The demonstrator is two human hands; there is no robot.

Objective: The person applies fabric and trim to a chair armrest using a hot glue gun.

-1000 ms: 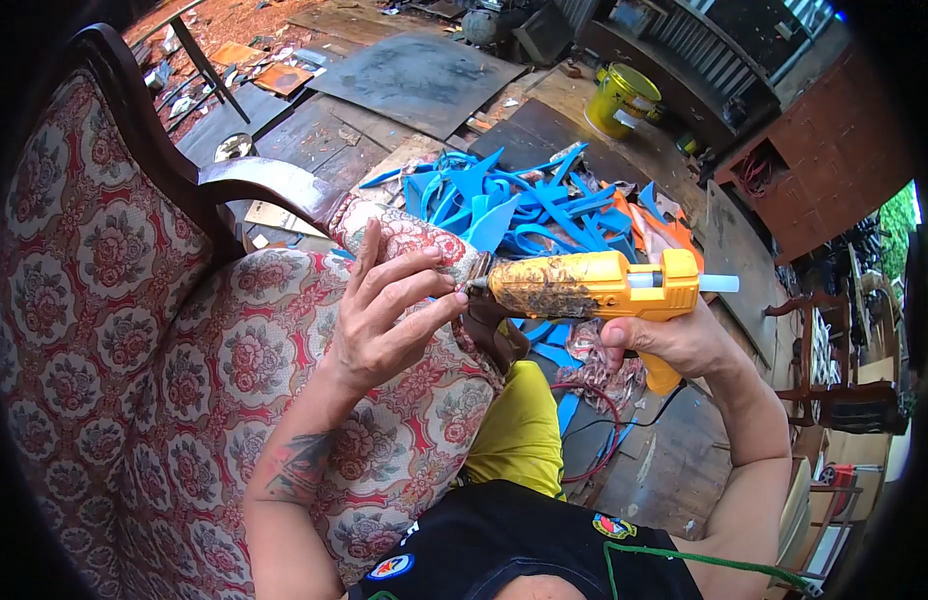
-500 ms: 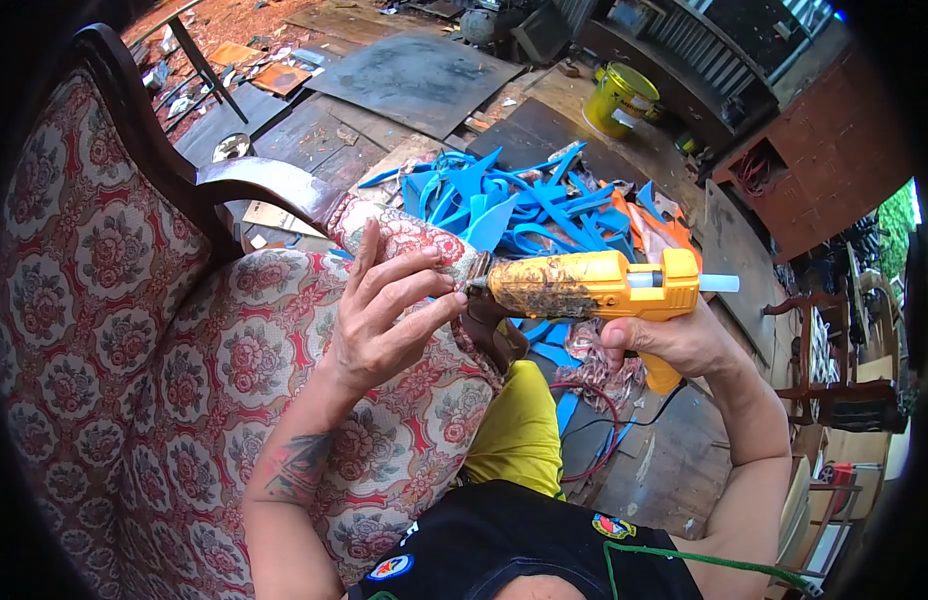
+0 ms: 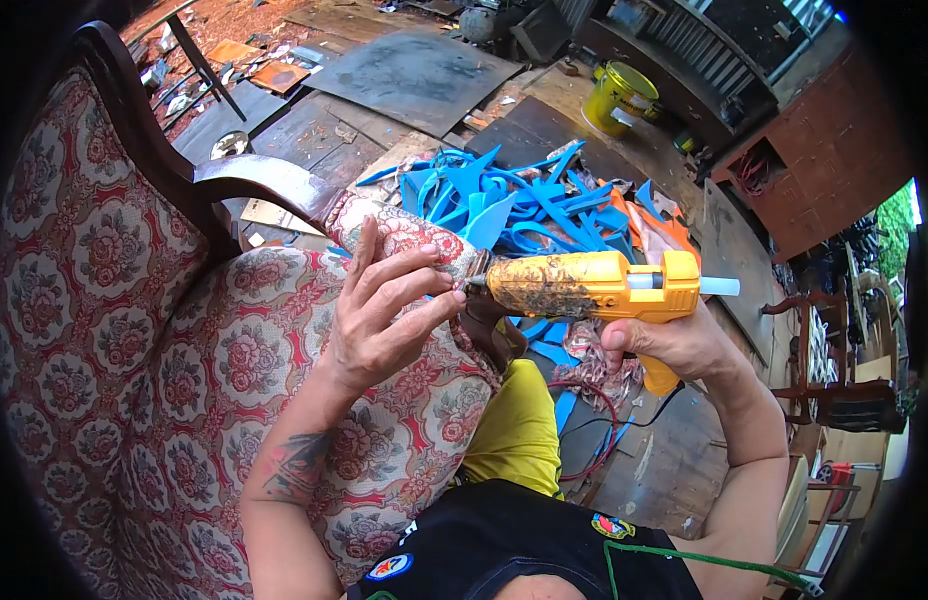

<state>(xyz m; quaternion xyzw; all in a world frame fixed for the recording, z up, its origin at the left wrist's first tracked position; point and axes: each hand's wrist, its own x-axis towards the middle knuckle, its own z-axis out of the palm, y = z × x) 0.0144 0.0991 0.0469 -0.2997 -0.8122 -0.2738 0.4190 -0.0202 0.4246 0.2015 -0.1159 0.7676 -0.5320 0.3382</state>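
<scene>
A yellow hot glue gun [image 3: 624,285], its front half smeared with dark grime, is gripped in my right hand [image 3: 664,345]. A whitish glue stick [image 3: 719,286] pokes out of its back end. Its nozzle points left, right at the front end of the chair's padded armrest [image 3: 409,235], covered in floral fabric. My left hand [image 3: 389,325] lies against that armrest with fingers stretched and apart, the fingertips close to the nozzle. Below and left spreads the armchair's floral seat [image 3: 254,350], with a dark wooden frame [image 3: 149,140] around the backrest.
Blue foam strips [image 3: 544,210] lie piled on the floor beyond the armrest, beside orange scraps [image 3: 649,225]. A yellow bucket [image 3: 619,98] stands farther back. A red hose [image 3: 609,440] and a black cord run over the boards. Wooden chair frames [image 3: 814,370] are at the right.
Hardly anything differs; both hands and the glue gun keep their place at the armrest's front end, with only a slight shift of the view.
</scene>
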